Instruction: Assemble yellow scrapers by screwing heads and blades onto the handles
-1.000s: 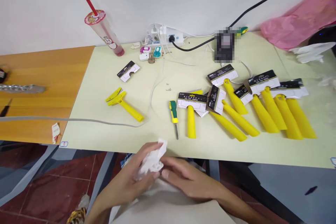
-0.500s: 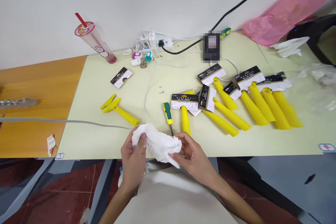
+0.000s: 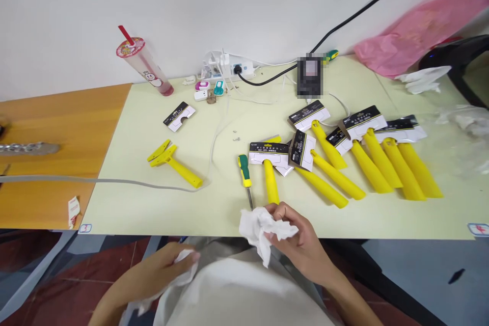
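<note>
A crumpled white tissue (image 3: 260, 226) is pinched in the fingers of my right hand (image 3: 301, 244), just above the table's front edge. My left hand (image 3: 164, 270) is low over my lap, closed around another white tissue-like piece (image 3: 186, 267); a pale, blurred end hangs below the wrist. Near my right hand lie a screwdriver (image 3: 245, 173) with a green and yellow handle and a carded yellow scraper (image 3: 271, 183). A yellow scraper without a card (image 3: 175, 165) lies to the left, below a loose black and white card (image 3: 179, 116).
Several carded yellow scrapers (image 3: 376, 168) lie on the right. Small metal bits (image 3: 236, 138) sit mid-table. Behind are a drink cup (image 3: 151, 74), a power strip (image 3: 244, 67) and a pixelated dark device (image 3: 309, 77). A grey cable (image 3: 126, 182) crosses the left; a pink bag (image 3: 412, 33) is back right.
Both hands held the white tissue together before. They have since parted: my left hand moved down and left to my lap with a white piece, while my right keeps a crumpled tissue, slightly right.
</note>
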Action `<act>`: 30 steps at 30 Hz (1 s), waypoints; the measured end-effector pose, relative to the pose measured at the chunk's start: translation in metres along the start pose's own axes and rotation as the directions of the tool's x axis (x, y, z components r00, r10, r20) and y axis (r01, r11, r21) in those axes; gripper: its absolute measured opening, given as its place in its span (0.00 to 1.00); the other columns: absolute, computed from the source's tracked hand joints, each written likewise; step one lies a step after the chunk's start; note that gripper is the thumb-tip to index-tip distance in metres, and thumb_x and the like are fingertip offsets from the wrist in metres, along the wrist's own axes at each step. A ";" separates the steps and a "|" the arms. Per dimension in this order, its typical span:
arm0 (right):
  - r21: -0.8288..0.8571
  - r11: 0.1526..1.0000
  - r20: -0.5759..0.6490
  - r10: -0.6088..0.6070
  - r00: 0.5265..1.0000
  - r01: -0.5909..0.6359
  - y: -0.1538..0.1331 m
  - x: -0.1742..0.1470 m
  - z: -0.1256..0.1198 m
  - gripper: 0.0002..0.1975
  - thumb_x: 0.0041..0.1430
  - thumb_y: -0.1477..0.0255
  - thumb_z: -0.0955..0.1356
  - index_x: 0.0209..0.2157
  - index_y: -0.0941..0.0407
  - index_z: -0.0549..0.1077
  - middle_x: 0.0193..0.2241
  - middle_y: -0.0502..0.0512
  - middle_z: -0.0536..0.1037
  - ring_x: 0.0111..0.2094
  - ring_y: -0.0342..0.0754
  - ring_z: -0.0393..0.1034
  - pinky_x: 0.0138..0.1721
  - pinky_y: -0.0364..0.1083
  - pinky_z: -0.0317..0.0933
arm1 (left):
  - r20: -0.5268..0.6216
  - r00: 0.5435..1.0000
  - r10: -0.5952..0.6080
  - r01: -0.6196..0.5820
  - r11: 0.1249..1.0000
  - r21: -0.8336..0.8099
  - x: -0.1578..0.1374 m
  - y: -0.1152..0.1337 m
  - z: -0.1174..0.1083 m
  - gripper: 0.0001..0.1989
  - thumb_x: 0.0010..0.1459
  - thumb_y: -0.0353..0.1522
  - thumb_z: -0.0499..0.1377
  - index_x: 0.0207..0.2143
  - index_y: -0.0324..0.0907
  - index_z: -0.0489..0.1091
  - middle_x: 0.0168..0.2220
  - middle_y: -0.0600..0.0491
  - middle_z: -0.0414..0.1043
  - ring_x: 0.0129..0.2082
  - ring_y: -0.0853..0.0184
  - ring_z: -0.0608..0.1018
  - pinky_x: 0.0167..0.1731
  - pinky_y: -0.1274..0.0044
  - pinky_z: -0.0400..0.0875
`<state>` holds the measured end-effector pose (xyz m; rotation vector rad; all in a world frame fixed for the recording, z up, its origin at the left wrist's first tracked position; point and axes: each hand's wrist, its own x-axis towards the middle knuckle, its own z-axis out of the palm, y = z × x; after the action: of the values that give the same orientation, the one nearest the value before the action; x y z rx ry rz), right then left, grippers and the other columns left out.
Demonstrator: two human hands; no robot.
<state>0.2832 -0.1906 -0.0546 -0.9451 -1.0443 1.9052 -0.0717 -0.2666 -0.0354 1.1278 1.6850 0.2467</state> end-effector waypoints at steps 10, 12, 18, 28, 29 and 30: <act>-0.062 0.998 0.422 0.052 0.905 -0.028 0.005 0.015 0.037 0.27 0.61 0.54 0.80 0.55 0.54 0.78 0.56 0.61 0.78 0.57 0.58 0.75 0.59 0.54 0.68 | -0.240 0.958 0.158 -0.258 0.842 -0.475 0.001 0.080 0.064 0.25 0.76 0.51 0.53 0.56 0.46 0.82 0.60 0.44 0.81 0.63 0.52 0.80 0.63 0.63 0.75; -0.019 0.999 0.427 0.041 0.903 -0.037 0.005 0.017 0.043 0.29 0.63 0.51 0.78 0.57 0.54 0.77 0.54 0.60 0.79 0.56 0.58 0.75 0.57 0.53 0.70 | -0.184 0.917 0.354 -0.396 0.862 -0.316 0.011 0.096 0.084 0.25 0.77 0.48 0.53 0.63 0.48 0.79 0.68 0.44 0.76 0.72 0.52 0.72 0.72 0.62 0.65; 0.013 0.989 0.274 0.141 0.951 -0.150 0.009 0.014 0.038 0.26 0.76 0.47 0.66 0.44 0.56 0.80 0.36 0.53 0.75 0.39 0.49 0.69 0.47 0.48 0.66 | -0.193 0.935 0.297 -0.337 0.914 -0.227 0.023 0.079 0.092 0.24 0.76 0.49 0.54 0.55 0.42 0.79 0.53 0.42 0.81 0.50 0.57 0.82 0.51 0.70 0.77; 0.157 0.940 0.177 0.275 0.945 -0.303 0.011 0.008 0.022 0.34 0.69 0.38 0.68 0.55 0.53 0.78 0.35 0.50 0.73 0.33 0.47 0.67 0.38 0.45 0.67 | -0.393 0.917 0.067 -0.220 0.907 -0.359 0.020 0.061 0.105 0.28 0.62 0.55 0.68 0.49 0.40 0.80 0.39 0.46 0.81 0.40 0.57 0.81 0.40 0.73 0.78; 0.148 0.941 0.190 0.275 0.942 -0.304 0.009 0.007 0.022 0.34 0.70 0.38 0.67 0.57 0.53 0.77 0.36 0.51 0.74 0.34 0.47 0.69 0.40 0.46 0.69 | -0.398 0.915 0.061 -0.219 0.905 -0.365 0.021 0.063 0.105 0.28 0.63 0.55 0.67 0.48 0.39 0.80 0.38 0.46 0.81 0.39 0.57 0.81 0.39 0.74 0.78; 0.118 0.949 0.193 0.268 0.944 -0.293 0.007 0.007 0.022 0.34 0.70 0.38 0.67 0.58 0.52 0.78 0.36 0.52 0.75 0.35 0.48 0.70 0.41 0.47 0.70 | -0.397 0.916 0.061 -0.219 0.904 -0.368 0.022 0.065 0.104 0.28 0.64 0.55 0.67 0.47 0.39 0.81 0.38 0.46 0.81 0.38 0.58 0.81 0.38 0.74 0.77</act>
<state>0.2599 -0.1944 -0.0540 -0.8930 -0.8890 2.3034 0.0507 -0.2511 -0.0534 0.9231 1.7698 0.9193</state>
